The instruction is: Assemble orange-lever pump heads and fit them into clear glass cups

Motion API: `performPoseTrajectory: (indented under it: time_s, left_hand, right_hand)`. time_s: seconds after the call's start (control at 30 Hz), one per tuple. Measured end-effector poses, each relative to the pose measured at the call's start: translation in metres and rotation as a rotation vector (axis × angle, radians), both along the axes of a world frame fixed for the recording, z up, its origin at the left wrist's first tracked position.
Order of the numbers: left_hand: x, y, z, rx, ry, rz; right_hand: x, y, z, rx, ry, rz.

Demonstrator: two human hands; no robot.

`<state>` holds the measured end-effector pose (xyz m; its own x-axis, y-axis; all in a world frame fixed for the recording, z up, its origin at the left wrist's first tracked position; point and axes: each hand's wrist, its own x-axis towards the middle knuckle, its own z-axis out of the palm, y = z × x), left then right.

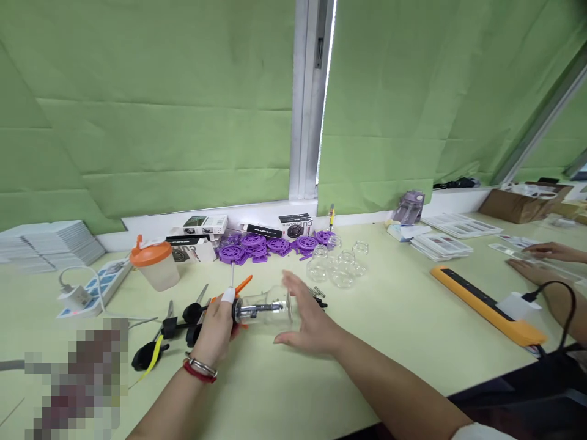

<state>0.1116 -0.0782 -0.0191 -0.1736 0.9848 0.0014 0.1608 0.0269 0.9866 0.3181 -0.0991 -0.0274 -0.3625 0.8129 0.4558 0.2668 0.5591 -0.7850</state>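
My left hand [216, 327] is closed around the black end of a clear glass cup fitted with a metal rod [261, 308], held on its side just above the pale green table [367, 342]. A white cot covers one of its fingertips. My right hand [306, 318] is open, fingers stretched, with the palm against the cup's wide mouth. Behind the left hand lie an orange-handled tool [243, 284] and several black pieces [183, 318].
Clear glass cups [337, 266] and purple plastic wheels [270, 245] sit mid-table, with small boxes [202, 229] behind. An orange-lidded container [156, 264] and a power strip [98, 287] stand left. An orange bar-shaped device [486, 304] lies right, near another person's hands [545, 260].
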Motion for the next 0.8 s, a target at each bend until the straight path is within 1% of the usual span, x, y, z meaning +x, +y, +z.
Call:
performPoseTrajectory:
  time_s: [0.03,0.1,0.13,0.17,0.2,0.23,0.3,0.33,0.37,0.4,0.43,0.5,0.53,0.57,0.6,0.63,0.7,0.73,0.77,0.8]
  left_hand:
    - [-0.001,0.001,0.001,0.029,0.004,0.004]
    - [-0.002,0.002,0.002,0.126,0.068,0.015]
    - [-0.003,0.002,0.000,0.180,0.115,0.028]
    - [-0.004,0.002,-0.002,0.203,0.148,0.029]
    - [-0.006,0.002,-0.004,0.196,0.159,0.020]
    - [-0.008,0.002,-0.007,0.166,0.147,0.008]
    - [-0.013,0.002,-0.012,0.092,0.095,-0.011]
    - [-0.016,0.002,-0.013,0.069,0.075,-0.009]
    - [-0.018,0.001,-0.014,0.060,0.064,0.001]
    - [-0.019,0.001,-0.014,0.061,0.059,0.019]
    - [-0.019,0.000,-0.013,0.069,0.058,0.032]
    - [-0.017,-0.002,-0.010,0.103,0.072,0.031]
    - [-0.016,-0.003,-0.009,0.124,0.084,0.021]
    - [-0.014,-0.004,-0.008,0.141,0.096,0.007]
    - [-0.012,-0.005,-0.007,0.149,0.102,-0.006]
    - [-0.011,-0.006,-0.007,0.145,0.097,-0.018]
    - [-0.009,-0.006,-0.007,0.108,0.059,-0.021]
    - [-0.009,-0.007,-0.008,0.087,0.037,-0.021]
    - [-0.009,-0.007,-0.008,0.076,0.022,-0.016]
    - [-0.009,-0.007,-0.009,0.075,0.017,-0.011]
  right_hand:
    - [-0.002,0.005,0.001,-0.167,0.106,-0.017]
    - [-0.005,0.012,0.003,-0.548,0.266,0.026]
    - [-0.007,0.013,0.003,-0.688,0.296,0.069]
    - [-0.007,0.013,0.002,-0.751,0.295,0.105]
    - [-0.007,0.011,0.002,-0.727,0.266,0.124]
    - [-0.006,0.009,0.001,-0.620,0.227,0.122]
    - [-0.004,0.005,-0.002,-0.303,0.114,0.124]
    - [-0.004,0.004,-0.004,-0.192,0.073,0.131]
    - [-0.005,0.003,-0.006,-0.143,0.069,0.130]
    - [-0.006,0.004,-0.009,-0.167,0.107,0.119]
    - [-0.008,0.006,-0.011,-0.262,0.177,0.104]
    - [-0.013,0.009,-0.014,-0.558,0.314,0.079]
    - [-0.015,0.010,-0.013,-0.678,0.342,0.084]
    - [-0.015,0.010,-0.012,-0.731,0.334,0.099]
    - [-0.014,0.009,-0.009,-0.704,0.299,0.113]
    - [-0.011,0.007,-0.007,-0.592,0.251,0.126]
    - [-0.006,0.003,-0.002,-0.278,0.141,0.136]
    - [-0.004,0.002,-0.001,-0.175,0.119,0.140]
    - [-0.004,0.001,-0.001,-0.143,0.140,0.130]
    - [-0.004,0.001,-0.002,-0.183,0.193,0.113]
